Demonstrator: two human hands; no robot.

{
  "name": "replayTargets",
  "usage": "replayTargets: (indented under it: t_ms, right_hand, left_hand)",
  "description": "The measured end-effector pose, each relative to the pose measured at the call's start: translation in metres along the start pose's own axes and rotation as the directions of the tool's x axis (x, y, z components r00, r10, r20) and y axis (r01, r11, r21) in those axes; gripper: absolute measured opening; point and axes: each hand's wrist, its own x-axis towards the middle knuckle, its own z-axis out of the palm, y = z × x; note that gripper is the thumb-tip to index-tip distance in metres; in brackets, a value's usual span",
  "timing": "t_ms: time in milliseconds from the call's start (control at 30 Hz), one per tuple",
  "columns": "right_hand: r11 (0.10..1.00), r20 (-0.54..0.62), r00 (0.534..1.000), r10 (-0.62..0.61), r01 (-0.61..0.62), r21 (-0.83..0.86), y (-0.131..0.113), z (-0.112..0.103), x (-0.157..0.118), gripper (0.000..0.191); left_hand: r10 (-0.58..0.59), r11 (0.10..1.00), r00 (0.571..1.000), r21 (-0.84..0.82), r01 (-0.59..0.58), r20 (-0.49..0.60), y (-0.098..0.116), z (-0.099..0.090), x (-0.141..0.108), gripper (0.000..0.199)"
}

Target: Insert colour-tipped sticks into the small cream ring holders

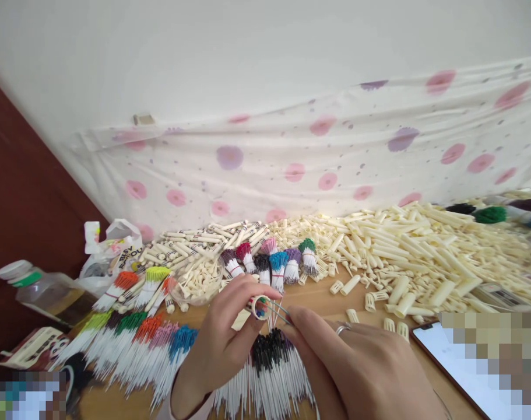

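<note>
Between the thumb and fingers of my left hand [230, 332] is a short cream plastic tube [260, 307], its open end showing several coloured tips inside. My right hand [348, 356], with a ring on one finger, pinches thin refills [279, 309] whose far ends reach the tube's opening. Black-tipped white refills [271, 361] lie fanned out below both hands. To the left, refills with blue tips [182, 341], orange tips [147, 328] and green tips [132, 322] lie in rows. Banded bundles, one with blue tips [278, 262], stand behind my hands.
Cream plastic tubes and parts [405, 245] are heaped along the wall. A phone [461, 367] lies at the right. On the left are a bottle [51, 291], a plastic bag [112, 256] and a packet [38, 348]. A patterned sheet [269, 157] covers the lower wall.
</note>
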Motion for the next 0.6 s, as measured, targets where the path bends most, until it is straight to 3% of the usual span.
replayTargets:
  t_ms: [300,600]
  right_hand:
    - [0.999,-0.033,0.999,-0.032,0.031,-0.018,-0.0041,-0.0012,0.0045,0.017]
    - [0.997,-0.034,0.999,0.024,-0.021,0.069,-0.0082,0.0002,0.0040,0.024]
  left_hand:
    - [0.058,0.998,0.998,0.012,-0.058,-0.008,-0.0046,0.0042,0.0026,0.012]
    - [0.036,0.999,0.998,-0.031,-0.035,0.047,-0.0031,0.0027,0.0009,0.013]
